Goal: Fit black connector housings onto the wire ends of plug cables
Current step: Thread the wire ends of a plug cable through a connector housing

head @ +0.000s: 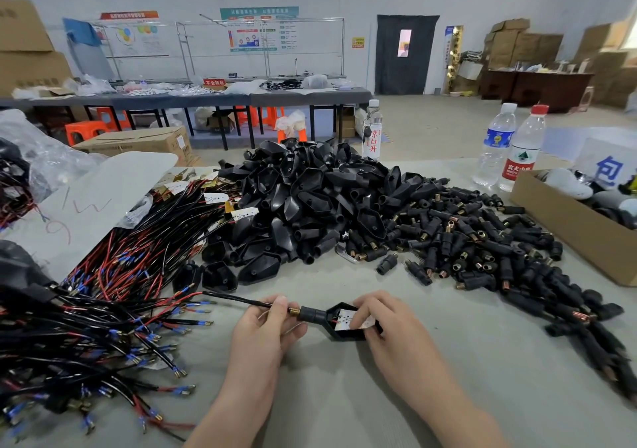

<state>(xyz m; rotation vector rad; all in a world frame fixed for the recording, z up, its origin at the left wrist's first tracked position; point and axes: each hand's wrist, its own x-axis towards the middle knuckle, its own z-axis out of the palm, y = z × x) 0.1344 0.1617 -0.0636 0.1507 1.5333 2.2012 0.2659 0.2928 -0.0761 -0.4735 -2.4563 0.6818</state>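
At the near edge of the bench, seen from the head camera, the person's two hands meet over a single assembly. The left hand pinches a black plug cable between thumb and curled fingers, just behind a small copper-coloured coil where the cable enters the neck of a black connector housing. The housing lies open side up, slightly lifted off the bench surface, and the right hand grips it from the far end, fingers curled around its rim, with fingertips pressing on a white perforated plate seated inside; a bit of red wire shows beside that plate. The cable's free length runs off to the left towards a big tangle of red and black cables with blue-sleeved terminals, which covers the left side of the bench. Behind the hands rises a heap of empty housings, and to its right spreads a pile of small black sleeves with copper ends. A cardboard box sits at the right edge, with two water bottles standing just behind it.
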